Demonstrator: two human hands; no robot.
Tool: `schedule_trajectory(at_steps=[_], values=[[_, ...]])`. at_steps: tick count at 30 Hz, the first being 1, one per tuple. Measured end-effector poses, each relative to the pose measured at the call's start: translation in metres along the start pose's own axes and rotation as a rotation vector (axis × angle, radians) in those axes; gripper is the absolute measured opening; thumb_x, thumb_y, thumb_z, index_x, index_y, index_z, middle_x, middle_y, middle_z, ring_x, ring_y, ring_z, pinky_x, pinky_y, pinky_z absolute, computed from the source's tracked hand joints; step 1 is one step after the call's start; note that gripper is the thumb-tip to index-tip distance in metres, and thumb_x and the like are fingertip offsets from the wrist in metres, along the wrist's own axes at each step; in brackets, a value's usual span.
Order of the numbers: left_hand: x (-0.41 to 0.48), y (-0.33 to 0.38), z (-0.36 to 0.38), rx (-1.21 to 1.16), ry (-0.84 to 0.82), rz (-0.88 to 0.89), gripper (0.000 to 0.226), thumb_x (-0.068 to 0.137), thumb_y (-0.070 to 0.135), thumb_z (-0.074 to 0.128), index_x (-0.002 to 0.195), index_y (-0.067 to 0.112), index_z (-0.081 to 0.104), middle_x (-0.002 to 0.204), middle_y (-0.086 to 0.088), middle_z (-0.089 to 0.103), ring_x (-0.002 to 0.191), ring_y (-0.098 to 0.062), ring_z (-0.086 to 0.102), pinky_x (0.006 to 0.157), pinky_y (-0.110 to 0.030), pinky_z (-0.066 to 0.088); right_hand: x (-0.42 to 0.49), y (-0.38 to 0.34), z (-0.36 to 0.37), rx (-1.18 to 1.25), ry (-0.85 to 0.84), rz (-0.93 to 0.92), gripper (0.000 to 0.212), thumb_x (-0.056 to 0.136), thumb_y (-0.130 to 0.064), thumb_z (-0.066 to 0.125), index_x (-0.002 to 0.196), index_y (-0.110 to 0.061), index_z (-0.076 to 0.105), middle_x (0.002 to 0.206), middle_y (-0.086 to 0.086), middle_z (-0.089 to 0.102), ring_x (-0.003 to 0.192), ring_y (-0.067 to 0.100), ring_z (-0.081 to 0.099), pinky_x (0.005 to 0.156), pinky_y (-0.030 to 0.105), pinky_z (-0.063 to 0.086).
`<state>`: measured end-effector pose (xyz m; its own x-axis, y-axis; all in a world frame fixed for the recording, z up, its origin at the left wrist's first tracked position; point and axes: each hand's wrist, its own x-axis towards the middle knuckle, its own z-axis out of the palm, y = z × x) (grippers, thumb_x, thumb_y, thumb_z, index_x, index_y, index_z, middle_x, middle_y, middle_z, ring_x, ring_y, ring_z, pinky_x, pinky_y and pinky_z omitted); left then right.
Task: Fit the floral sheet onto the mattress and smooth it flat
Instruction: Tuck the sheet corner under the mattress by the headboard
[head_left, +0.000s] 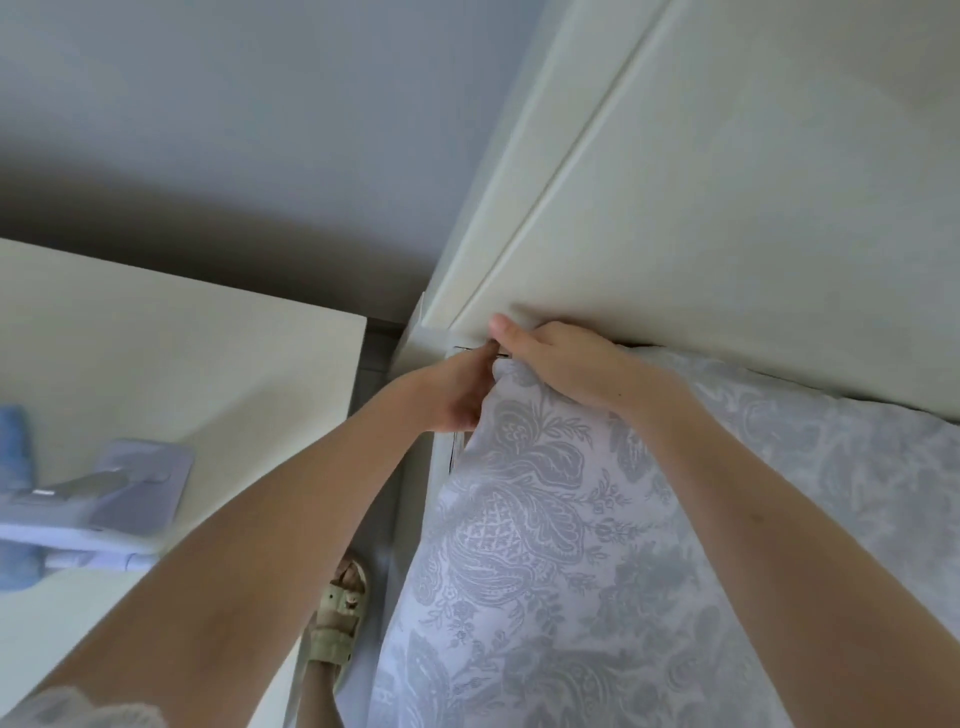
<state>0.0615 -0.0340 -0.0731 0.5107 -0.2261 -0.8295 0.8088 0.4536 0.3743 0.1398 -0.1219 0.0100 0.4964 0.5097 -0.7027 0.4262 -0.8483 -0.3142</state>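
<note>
Beige strapped sandal (340, 613) on floor, nearest; lilac plastic device (104, 493) lay on white surface (182, 353) at left; grey-and-white floral fabric sheet (545, 545) covered the bed top, bunched at its far corner; left hand (457, 389) gripped that corner's side edge, fingers curled on fabric; right hand (566, 364) on top, fingers hooked over the corner, tips hidden; white panelled headboard (727, 182) just behind.
</note>
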Motion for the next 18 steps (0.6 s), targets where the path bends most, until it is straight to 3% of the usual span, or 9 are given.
schedule_trajectory(at_steps=[2,4,7,12,14,16,18], values=[[0.003,-0.008,-0.02,-0.189,0.056,0.103,0.064,0.099,0.052,0.026,0.117,0.0,0.059,0.115,-0.018,0.064,0.099,-0.028,0.063,0.088,-0.039,0.052,0.011,-0.001,0.005,-0.022,0.0,0.002,0.076,0.09,-0.07,0.018,0.121,-0.018,0.064,0.129,0.006,0.06,0.125,0.021,0.049,0.109,0.036,0.032],[-0.004,-0.017,-0.037,-0.171,0.169,0.17,0.065,0.099,0.051,0.026,0.106,-0.002,0.063,0.109,-0.021,0.066,0.091,-0.029,0.066,0.08,-0.035,0.055,0.017,-0.003,0.008,-0.046,-0.001,0.004,0.076,0.091,-0.068,0.018,0.121,-0.015,0.064,0.129,0.006,0.06,0.123,0.021,0.049,0.105,0.033,0.032],[-0.024,-0.027,-0.035,-0.185,0.037,0.238,0.066,0.098,0.054,0.021,0.103,0.005,0.064,0.109,-0.015,0.068,0.101,-0.027,0.065,0.09,-0.036,0.051,0.019,-0.002,0.008,-0.052,-0.01,-0.002,0.073,0.093,-0.065,0.019,0.119,-0.015,0.066,0.127,0.005,0.061,0.122,0.02,0.05,0.103,0.03,0.032],[-0.015,-0.021,-0.02,-0.164,0.002,0.245,0.065,0.098,0.054,0.017,0.116,0.009,0.061,0.117,-0.007,0.065,0.11,-0.02,0.06,0.097,-0.035,0.046,0.012,-0.001,0.008,0.095,0.038,-0.095,0.054,0.099,-0.051,0.026,0.108,-0.021,0.07,0.111,-0.003,0.069,0.111,0.011,0.057,0.097,0.024,0.036],[-0.011,-0.019,-0.022,-0.172,-0.006,0.227,0.064,0.099,0.053,0.017,0.116,0.01,0.062,0.116,-0.007,0.066,0.11,-0.02,0.06,0.097,-0.036,0.046,0.008,0.005,0.012,0.119,0.155,-0.135,0.041,0.099,-0.049,0.032,0.084,-0.036,0.069,0.083,-0.013,0.068,0.084,0.002,0.059,0.083,0.024,0.04],[-0.008,-0.018,-0.021,-0.165,-0.006,0.225,0.062,0.099,0.052,0.018,0.113,0.012,0.063,0.115,-0.006,0.066,0.109,-0.019,0.06,0.098,-0.037,0.046,0.002,0.011,0.02,0.088,0.388,-0.242,0.043,0.097,-0.048,0.035,0.059,-0.04,0.053,0.054,-0.013,0.052,0.058,0.0,0.049,0.063,0.025,0.037],[-0.005,-0.018,-0.021,-0.163,0.011,0.218,0.06,0.099,0.051,0.019,0.111,0.013,0.064,0.114,-0.006,0.067,0.108,-0.018,0.06,0.095,-0.036,0.047,-0.007,0.017,0.03,0.073,0.595,-0.345,0.039,0.096,-0.041,0.033,0.071,-0.031,0.061,0.061,-0.008,0.059,0.062,0.006,0.053,0.061,0.032,0.042]])
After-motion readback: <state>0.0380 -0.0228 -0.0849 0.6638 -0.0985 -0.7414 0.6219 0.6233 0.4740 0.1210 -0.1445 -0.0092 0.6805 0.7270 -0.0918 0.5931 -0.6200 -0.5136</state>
